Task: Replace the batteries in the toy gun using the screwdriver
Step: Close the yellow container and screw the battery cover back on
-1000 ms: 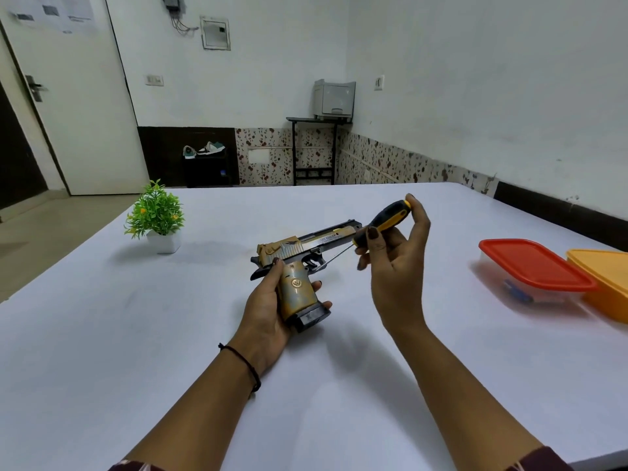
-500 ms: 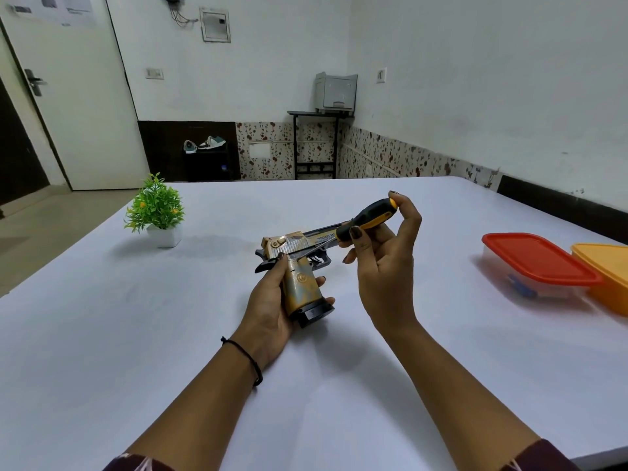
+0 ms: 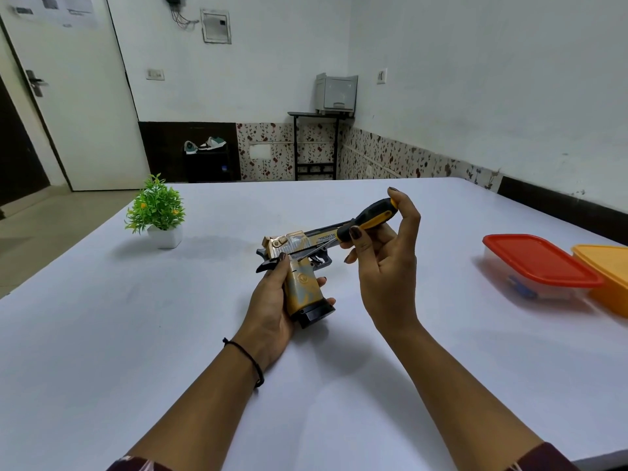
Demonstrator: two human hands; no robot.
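On the left of the desk (image 3: 136, 334) a small plant (image 3: 156, 205) is standing, well apart from the work. Next to the right, the left hand (image 3: 272, 300) is grasping the gun (image 3: 303, 283) by its grip, thumb up near the back of the slide, and is holding it over the middle of the desk with the barrel pointing away and to the right. The screwdriver (image 3: 368, 219) is lying slanted across the gun, its thin shaft reaching down to the frame just above the grip. Whether the tip is sitting in a screw I cannot tell; it is too small to see. The right hand (image 3: 387, 266) is pinching the black and yellow handle between thumb and fingertips, with the index finger over its end. Further right, a box with a red lid (image 3: 537, 263) and an orange box (image 3: 608, 273) are waiting side by side.

I judge the person is at the early step: finding or loosening the screw of the battery cover. No cover is open yet and no batteries are showing. The next move is asking for a firm seat of the tip, pressure along the shaft, and a steady left hand while the fingers are turning the handle.
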